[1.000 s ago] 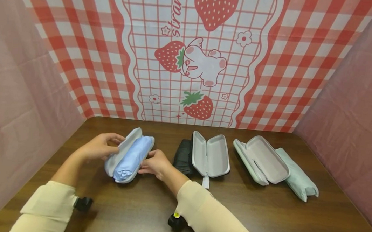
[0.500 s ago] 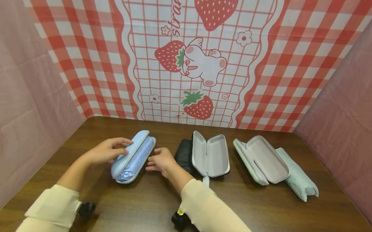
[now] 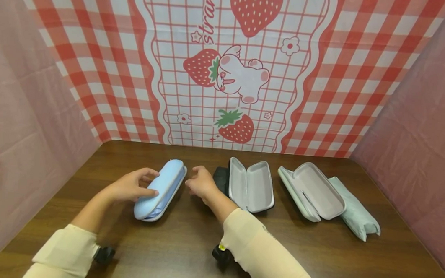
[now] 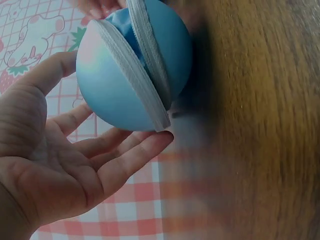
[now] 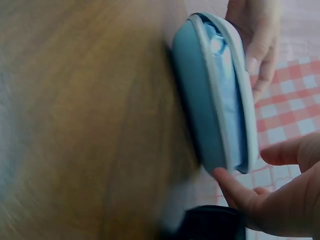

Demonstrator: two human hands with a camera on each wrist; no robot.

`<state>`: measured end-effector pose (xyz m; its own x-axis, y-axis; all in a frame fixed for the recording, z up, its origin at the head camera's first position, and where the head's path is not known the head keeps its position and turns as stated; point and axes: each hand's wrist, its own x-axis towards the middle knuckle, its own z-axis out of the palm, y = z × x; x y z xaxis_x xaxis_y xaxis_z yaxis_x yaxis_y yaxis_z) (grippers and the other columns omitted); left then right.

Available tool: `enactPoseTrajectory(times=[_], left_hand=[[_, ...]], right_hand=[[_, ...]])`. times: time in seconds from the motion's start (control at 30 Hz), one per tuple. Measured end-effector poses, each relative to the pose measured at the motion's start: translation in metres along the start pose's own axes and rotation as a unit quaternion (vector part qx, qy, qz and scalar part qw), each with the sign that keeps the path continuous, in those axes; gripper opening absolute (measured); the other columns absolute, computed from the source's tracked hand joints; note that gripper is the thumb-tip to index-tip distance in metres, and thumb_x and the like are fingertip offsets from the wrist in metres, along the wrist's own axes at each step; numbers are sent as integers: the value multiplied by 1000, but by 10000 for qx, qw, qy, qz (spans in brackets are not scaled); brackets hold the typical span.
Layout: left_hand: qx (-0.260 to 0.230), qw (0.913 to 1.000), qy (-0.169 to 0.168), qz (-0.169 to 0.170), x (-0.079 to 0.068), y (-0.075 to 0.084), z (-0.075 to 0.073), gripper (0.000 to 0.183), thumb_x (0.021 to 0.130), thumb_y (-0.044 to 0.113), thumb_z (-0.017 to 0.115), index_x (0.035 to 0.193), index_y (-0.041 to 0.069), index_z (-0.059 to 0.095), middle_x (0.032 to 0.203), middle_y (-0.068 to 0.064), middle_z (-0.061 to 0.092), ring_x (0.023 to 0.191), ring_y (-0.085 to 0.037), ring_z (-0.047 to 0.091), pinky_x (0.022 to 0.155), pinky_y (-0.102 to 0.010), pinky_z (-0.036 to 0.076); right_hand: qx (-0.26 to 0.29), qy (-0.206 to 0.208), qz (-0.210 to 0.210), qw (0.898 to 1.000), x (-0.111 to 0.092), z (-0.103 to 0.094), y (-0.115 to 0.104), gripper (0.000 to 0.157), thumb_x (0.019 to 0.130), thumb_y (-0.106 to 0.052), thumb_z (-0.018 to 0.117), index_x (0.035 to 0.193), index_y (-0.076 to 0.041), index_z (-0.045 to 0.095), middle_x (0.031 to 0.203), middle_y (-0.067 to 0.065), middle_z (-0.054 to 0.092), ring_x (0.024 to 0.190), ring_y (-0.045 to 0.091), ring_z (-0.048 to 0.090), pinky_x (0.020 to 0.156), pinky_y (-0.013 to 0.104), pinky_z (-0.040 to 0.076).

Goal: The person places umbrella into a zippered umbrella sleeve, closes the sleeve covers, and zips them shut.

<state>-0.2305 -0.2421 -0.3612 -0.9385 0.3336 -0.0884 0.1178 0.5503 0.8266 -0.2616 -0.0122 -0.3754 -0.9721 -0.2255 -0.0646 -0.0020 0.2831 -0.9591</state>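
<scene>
A light blue hard case (image 3: 163,186) lies at the left of the table, its lid almost lowered. Through the gap along its right side shows a shiny blue fabric bundle (image 5: 227,90). My left hand (image 3: 131,186) rests on the lid from the left, thumb on top; the left wrist view has its fingers (image 4: 135,157) extended along the lid's outer side. My right hand (image 3: 202,183) stands just right of the case's far end. In the right wrist view its fingers (image 5: 235,187) are loosely spread, one fingertip right at the end of the case's lower half.
A black case (image 3: 259,187) with grey lining stands unfolded in the middle, a black bundle (image 3: 220,178) behind its left side. Farther right is a pale green case (image 3: 319,190), also unfolded, with a pale green fabric bundle (image 3: 356,211) beside it. A checked cloth (image 3: 323,98) hangs behind the table.
My left hand has swung the blue case's lid over to the right and down onto the bundle. My right hand has left the case's side and moved away toward the far right.
</scene>
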Motion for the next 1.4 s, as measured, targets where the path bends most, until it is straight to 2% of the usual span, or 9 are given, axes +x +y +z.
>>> enactPoseTrajectory(times=[0.1,0.2,0.37,0.63,0.8,0.93,1.2,1.4], left_hand=[[126,9998,25,171,0,1,2,58,83,14,77,130,-2,48,122,-35,50,95,-35,60,62,-39,55],[406,9985,138,350,1,2,3,56,80,12,77,127,-3,50,118,-32,54,101,-38,59,68,-41,55],[862,9946,115,574,2,5,1,54,75,9,77,123,-3,54,113,-27,59,102,-38,60,80,-44,53],[1476,9846,-361,869,1,12,-10,54,70,5,79,119,1,56,115,-22,62,109,-41,57,90,-56,47],[1575,9816,-531,939,-2,13,-14,55,69,2,81,119,3,58,117,-20,61,115,-43,54,96,-59,42],[1570,9803,-613,1030,-2,12,-14,56,67,0,81,118,5,61,118,-20,61,114,-43,55,95,-58,43],[1903,9746,-460,1087,-3,10,-13,52,66,-2,82,115,10,65,123,-20,62,117,-41,54,95,-56,44],[2036,9716,-266,1179,-5,11,-14,46,65,2,85,107,10,67,115,-13,66,108,-32,59,89,-51,48]], right_hand=[[-1128,47,-547,9921,0,-7,-7,41,87,-1,64,126,7,53,119,24,60,109,35,59,89,43,51],[-2128,123,-1115,9706,0,-12,-13,31,88,-8,67,116,3,62,111,17,65,107,31,60,92,41,48],[-2862,12,-1526,9459,0,-16,-17,29,88,-9,67,115,1,65,110,16,64,101,29,60,89,40,48],[-3457,-86,-1745,9219,0,-20,-16,29,87,-9,69,115,-3,67,111,15,61,99,26,58,87,38,47],[-3593,-409,-1776,9153,0,-21,-14,31,85,-6,68,116,-3,68,113,15,61,103,27,58,89,38,47],[-3652,-618,-1921,9088,1,-19,-12,34,86,-10,70,119,-2,67,118,15,61,109,26,58,94,37,46],[-3919,-666,-2024,8950,-1,-10,-12,38,86,-17,73,121,-4,66,121,13,62,113,25,58,98,34,45],[-4220,-505,-2079,8810,0,-7,-10,30,84,-21,77,108,-6,70,112,10,66,105,24,61,91,33,48]])
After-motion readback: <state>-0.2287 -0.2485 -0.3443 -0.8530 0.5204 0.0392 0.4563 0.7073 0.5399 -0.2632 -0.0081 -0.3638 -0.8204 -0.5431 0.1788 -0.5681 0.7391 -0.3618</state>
